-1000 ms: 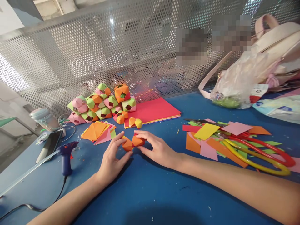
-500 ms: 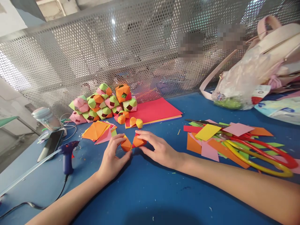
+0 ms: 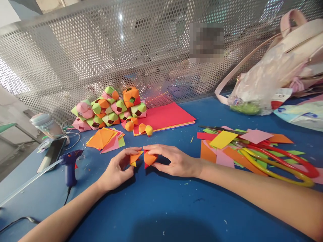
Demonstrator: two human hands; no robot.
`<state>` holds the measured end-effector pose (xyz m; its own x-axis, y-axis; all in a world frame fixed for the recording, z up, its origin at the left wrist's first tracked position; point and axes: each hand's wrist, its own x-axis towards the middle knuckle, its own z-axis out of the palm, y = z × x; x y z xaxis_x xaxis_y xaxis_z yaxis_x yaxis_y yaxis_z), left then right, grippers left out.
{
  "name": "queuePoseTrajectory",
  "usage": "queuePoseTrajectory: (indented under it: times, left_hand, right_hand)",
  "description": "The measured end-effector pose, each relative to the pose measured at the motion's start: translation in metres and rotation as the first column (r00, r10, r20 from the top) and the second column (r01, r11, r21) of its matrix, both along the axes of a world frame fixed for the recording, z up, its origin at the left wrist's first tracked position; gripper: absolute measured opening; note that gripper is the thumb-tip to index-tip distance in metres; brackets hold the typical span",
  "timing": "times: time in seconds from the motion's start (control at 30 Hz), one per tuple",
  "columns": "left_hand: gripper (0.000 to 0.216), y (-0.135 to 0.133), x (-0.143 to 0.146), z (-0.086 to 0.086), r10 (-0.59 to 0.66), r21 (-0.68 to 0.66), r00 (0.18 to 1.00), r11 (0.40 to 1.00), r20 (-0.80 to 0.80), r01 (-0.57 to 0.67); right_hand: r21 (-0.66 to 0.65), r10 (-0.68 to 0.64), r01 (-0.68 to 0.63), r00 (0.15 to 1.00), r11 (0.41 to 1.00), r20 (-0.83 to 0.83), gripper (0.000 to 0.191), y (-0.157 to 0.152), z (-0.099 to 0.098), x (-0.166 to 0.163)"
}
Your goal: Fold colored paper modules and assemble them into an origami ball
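My left hand pinches a small folded paper piece, orange with a yellow underside, just above the blue table. My right hand pinches a second folded paper piece, orange with a red underside. The two pieces sit tip to tip, a small gap between them. Both hands rest on the table at its middle.
A pile of folded paper balls and a stack of coloured sheets lie behind the hands. Folded squares lie at left, near a blue glue gun and a phone. Cut paper and plastic rings lie at right, bags behind.
The two paper pieces were pressed together; now they are pulled slightly apart and turned, showing yellow and red undersides. Both hands shifted a little toward me.
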<state>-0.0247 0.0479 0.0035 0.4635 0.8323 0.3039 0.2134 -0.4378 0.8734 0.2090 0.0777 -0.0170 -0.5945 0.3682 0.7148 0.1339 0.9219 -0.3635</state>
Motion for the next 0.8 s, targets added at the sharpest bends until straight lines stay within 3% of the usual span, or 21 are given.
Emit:
queuePoseTrajectory:
  times: [0.3,0.6,0.7,0.8]
  left_hand:
    - [0.04,0.003,-0.002,0.005,-0.032,-0.049,0.999,0.998,-0.003,0.031]
    - [0.035,0.001,0.002,0.002,0.042,-0.29,0.99,0.957,0.138,0.0]
    - [0.025,0.001,0.004,0.0,0.085,-0.352,0.988,0.935,0.13,-0.034]
    - [0.02,0.004,0.005,-0.003,0.166,-0.381,0.984,0.915,0.061,-0.13]
  right_hand:
    - [-0.032,0.072,-0.071,0.997,0.997,0.015,0.035,-0.003,-0.001,-0.001]
    - [-0.33,-0.022,0.003,0.998,0.944,-0.055,0.028,-0.011,0.004,-0.011]
    - [-0.51,-0.025,-0.019,0.997,0.86,-0.078,0.025,-0.01,0.001,-0.013]
    - [-0.721,-0.02,-0.05,0.996,0.692,-0.089,0.031,-0.007,-0.002,-0.015]
